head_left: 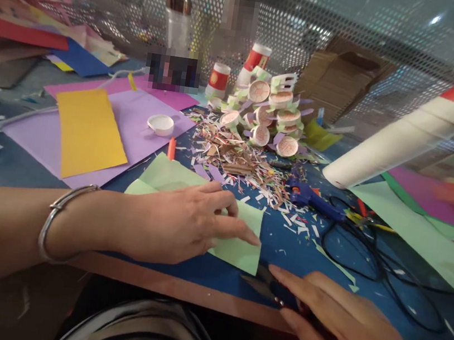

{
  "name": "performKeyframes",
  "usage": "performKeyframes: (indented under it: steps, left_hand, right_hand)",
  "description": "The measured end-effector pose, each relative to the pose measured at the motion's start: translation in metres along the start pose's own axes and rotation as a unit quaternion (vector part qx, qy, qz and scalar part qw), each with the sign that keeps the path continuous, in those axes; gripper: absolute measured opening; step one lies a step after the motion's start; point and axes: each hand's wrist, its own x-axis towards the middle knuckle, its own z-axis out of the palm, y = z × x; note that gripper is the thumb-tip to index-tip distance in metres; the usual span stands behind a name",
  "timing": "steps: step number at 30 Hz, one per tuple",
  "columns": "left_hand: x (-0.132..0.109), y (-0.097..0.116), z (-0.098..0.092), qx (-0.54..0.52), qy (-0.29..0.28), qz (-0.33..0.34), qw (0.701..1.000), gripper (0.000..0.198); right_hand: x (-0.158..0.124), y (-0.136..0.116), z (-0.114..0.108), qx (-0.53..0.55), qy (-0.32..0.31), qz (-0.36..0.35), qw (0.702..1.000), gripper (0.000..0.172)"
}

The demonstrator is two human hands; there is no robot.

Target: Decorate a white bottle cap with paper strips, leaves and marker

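Note:
A folded sheet of pale green paper lies at the table's near edge. My left hand rests on top of it, index finger stretched toward the paper's right side and the others slightly bent; its thumb is hidden. Close to the paper's lower right corner, my right hand has its fingers around dark scissors. Their blades point left toward the paper, and the hand covers most of the handles.
Paper scraps spread before a stack of cut paper cups. A blue glue gun with a black cord lies right, near a tall white roll. Yellow paper overlaps a purple sheet on the left, with an orange marker nearby.

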Motion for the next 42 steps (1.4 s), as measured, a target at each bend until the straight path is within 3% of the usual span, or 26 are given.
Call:
performKeyframes:
  steps: [5,14,21,28,34,39,42]
  left_hand:
    - [-0.002,-0.003,0.003,0.041,-0.055,0.03,0.997,0.057]
    - [0.007,-0.019,-0.016,0.056,-0.107,0.093,0.988,0.041]
    - [0.008,-0.031,-0.01,-0.047,-0.102,0.095,0.989,0.047]
    - [0.006,-0.033,0.004,-0.065,-0.045,0.089,0.993,0.044]
    - [0.007,-0.035,0.001,-0.037,-0.064,0.105,0.992,0.044]
    - [0.009,-0.031,-0.01,-0.042,-0.118,0.097,0.987,0.045]
    - [0.009,-0.031,-0.014,-0.054,-0.11,0.101,0.987,0.045]
  right_hand:
    - [0.004,-0.004,-0.001,0.014,-0.006,-0.003,1.0,0.041]
    - [0.012,-0.011,-0.001,0.039,0.015,-0.005,0.999,0.038]
    - [0.013,-0.019,-0.001,0.024,0.045,0.011,0.999,0.037]
    - [0.005,-0.022,0.012,0.01,0.063,0.022,0.998,0.039]
    - [-0.002,-0.023,0.019,0.03,0.075,0.035,0.996,0.044]
    - [0.003,-0.026,0.014,0.021,0.064,0.039,0.997,0.042]
    - [0.002,-0.026,0.012,0.028,0.063,0.046,0.997,0.039]
